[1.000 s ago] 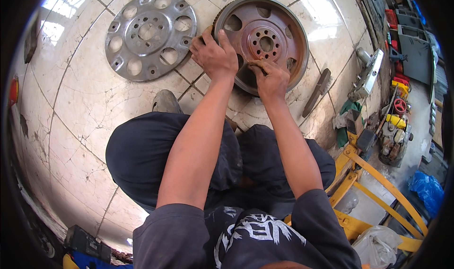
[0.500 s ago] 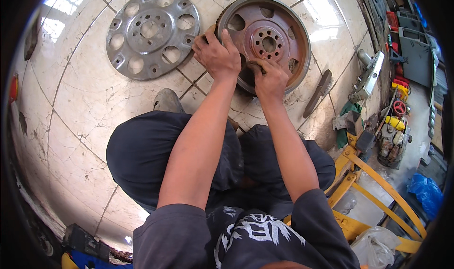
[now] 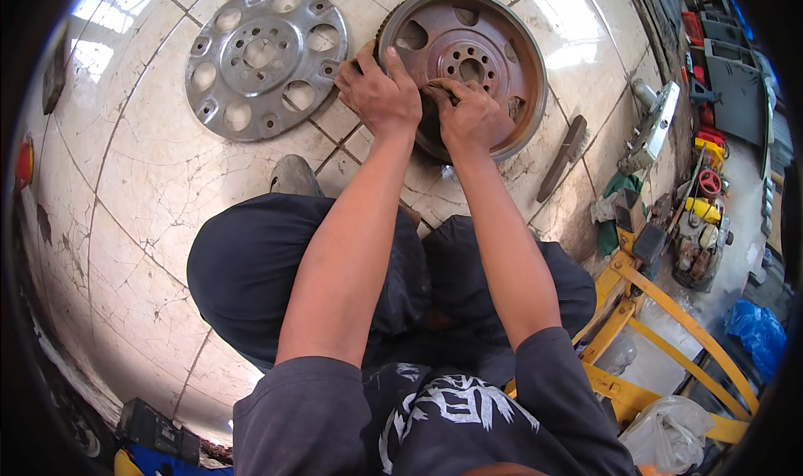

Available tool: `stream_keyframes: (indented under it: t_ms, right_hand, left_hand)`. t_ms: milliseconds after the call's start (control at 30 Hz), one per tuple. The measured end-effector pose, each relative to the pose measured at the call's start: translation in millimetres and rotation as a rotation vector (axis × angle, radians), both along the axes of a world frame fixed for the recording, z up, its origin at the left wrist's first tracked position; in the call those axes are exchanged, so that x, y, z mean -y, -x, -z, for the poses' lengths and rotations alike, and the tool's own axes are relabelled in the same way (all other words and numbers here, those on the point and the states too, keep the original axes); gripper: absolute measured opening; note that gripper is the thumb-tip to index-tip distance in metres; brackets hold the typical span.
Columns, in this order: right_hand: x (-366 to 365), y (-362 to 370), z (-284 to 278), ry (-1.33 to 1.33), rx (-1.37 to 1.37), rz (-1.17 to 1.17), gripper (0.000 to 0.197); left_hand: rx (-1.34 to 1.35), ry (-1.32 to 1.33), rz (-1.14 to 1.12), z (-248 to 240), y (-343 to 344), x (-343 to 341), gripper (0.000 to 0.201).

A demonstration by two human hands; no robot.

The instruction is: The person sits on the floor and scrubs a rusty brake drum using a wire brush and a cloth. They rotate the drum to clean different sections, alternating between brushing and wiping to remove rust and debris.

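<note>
Left hand (image 3: 381, 95) reaches palm down from a long, slightly bent arm, grasping the left rim of a brown metal wheel (image 3: 468, 38), its thumb laid over the top while the fingers spread along the toothed outer side. Right hand (image 3: 473, 120) comes in over the wheel's near rim, angled leftward, knuckles bunched and fingertips drawn together just left of the hub; I cannot tell whether anything is pinched between them. The wheel lies face up on the tiled floor (image 3: 134, 200), ahead of the dark trousers (image 3: 259, 258), with a silver perforated disc (image 3: 293, 58) slightly apart on its left and a brush (image 3: 562, 160) beyond its right rim. A narrow strip of tile separates disc and wheel, partly under the left fingers; wider cracked tile stretches from the disc toward the floor's left edge. Near the right edge, past the brush, sits a pale metal part (image 3: 655, 129); a yellow frame (image 3: 686, 330) borders the near right corner.
</note>
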State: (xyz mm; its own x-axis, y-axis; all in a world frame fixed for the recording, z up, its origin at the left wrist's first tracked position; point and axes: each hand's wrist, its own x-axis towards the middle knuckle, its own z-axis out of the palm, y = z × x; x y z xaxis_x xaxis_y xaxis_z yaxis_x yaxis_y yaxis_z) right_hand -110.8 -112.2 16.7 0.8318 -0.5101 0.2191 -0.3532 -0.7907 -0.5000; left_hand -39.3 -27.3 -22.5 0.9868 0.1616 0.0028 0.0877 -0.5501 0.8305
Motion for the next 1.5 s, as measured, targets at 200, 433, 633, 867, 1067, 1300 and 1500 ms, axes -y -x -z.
stream_keyframes:
  t_ms: [200,433,633,867,1067,1300,1500]
  right_hand:
    - [-0.3,16.2,6.4,0.029,0.014,-0.006,0.015]
    - [-4.3,-6.8,6.9,0.031,0.044,-0.025,0.016]
    - [-0.6,5.7,4.6,0.070,0.009,0.022,0.015]
    - [3.9,-1.7,4.7,0.048,-0.034,-0.016,0.018]
    - [3.2,-10.3,1.3,0.058,-0.060,-0.015,0.018]
    - [6.3,2.7,-0.2,0.053,-0.083,-0.048,0.017]
    - [4.2,-7.7,5.4,0.030,-0.042,-0.054,0.017]
  left_hand:
    - [-0.003,0.010,-0.011,-1.0,0.2,-1.3,0.053]
    - [0.037,-0.027,-0.038,2.2,0.2,-0.8,0.049]
    - [0.066,-0.011,-0.052,1.3,0.8,1.8,0.046]
    - [0.079,-0.058,-0.064,8.5,-0.3,0.3,0.046]
    - [0.096,-0.028,-0.058,5.2,-0.2,1.8,0.048]
    - [0.083,-0.030,-0.053,4.8,0.0,-0.2,0.048]
    - [0.073,-0.020,-0.039,4.8,0.4,0.0,0.050]
